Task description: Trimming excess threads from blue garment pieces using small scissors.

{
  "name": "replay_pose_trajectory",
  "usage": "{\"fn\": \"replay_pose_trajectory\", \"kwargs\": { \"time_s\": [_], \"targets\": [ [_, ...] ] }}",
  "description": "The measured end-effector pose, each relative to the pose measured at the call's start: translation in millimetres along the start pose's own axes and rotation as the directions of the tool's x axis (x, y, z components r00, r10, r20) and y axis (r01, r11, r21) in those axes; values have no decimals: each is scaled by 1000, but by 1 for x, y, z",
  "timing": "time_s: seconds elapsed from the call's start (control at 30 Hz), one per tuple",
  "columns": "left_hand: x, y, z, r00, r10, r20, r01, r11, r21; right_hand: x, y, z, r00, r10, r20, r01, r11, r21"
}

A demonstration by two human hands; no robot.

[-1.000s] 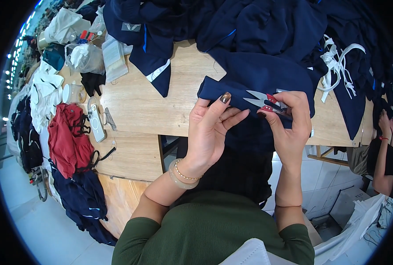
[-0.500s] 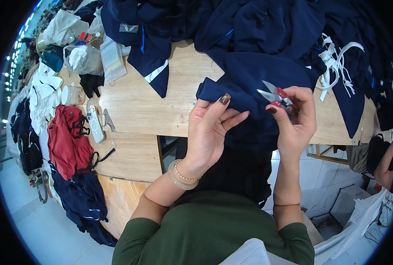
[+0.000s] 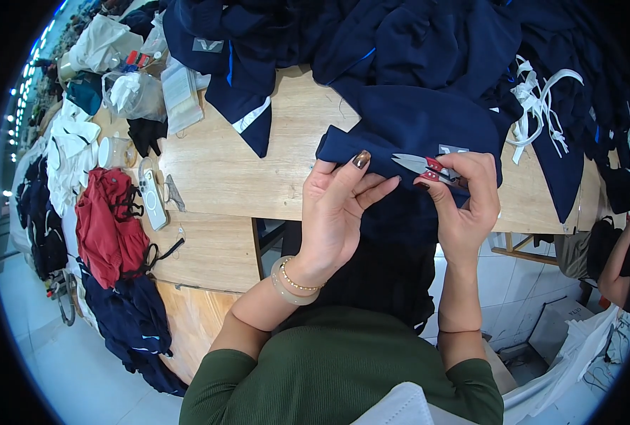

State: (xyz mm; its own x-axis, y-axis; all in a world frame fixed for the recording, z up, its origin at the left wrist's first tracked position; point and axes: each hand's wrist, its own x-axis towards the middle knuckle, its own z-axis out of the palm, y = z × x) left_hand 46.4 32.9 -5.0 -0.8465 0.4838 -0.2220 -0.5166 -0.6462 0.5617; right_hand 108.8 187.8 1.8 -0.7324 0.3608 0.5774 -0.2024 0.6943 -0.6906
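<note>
My left hand (image 3: 335,216) pinches the folded edge of a navy garment (image 3: 414,117), its thumb on top of the cloth. My right hand (image 3: 470,209) grips red-handled thread snips (image 3: 410,163) between thumb and fingers. The blades point left toward my left fingertips and lie almost together, just over the navy cloth. Part of a grey rectangular patch (image 3: 451,149) shows on the garment behind the snips. The garment hangs down over the table's near edge between my hands.
Navy garments heap along the far side of the wooden table (image 3: 223,170). White strips (image 3: 538,106) lie at right. On the left are a phone (image 3: 153,198), a plastic bag (image 3: 134,95) and a red cloth item with black straps (image 3: 109,227). Another person's arm (image 3: 621,255) shows far right.
My right hand has lowered slightly and turned the snips to point left, and their blades have come closer together. The grey patch has come into view. My left hand stays put.
</note>
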Motion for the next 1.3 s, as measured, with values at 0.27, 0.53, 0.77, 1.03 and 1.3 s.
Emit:
{"fn": "replay_pose_trajectory", "kwargs": {
  "time_s": [0.27,0.53,0.77,1.03,1.3],
  "targets": [
    [-1,1,1,1000,-5,-4,5,999,32,2,-3,7,998,47,-51,-45,998,51],
    [1,5,2,998,-50,-44,52,998,38,0,10,-3,992,-118,-41,115,992,-59],
    [0,4,3,997,-49,-54,51,998,42,1,7,0,988,-152,-23,150,986,-74],
    [-1,4,1,999,-52,-8,52,999,16,1,4,2,999,-17,-51,18,1000,11],
    [1,4,4,995,-95,-42,97,994,47,1,8,1,998,61,-6,-60,996,72]
  ]
}}
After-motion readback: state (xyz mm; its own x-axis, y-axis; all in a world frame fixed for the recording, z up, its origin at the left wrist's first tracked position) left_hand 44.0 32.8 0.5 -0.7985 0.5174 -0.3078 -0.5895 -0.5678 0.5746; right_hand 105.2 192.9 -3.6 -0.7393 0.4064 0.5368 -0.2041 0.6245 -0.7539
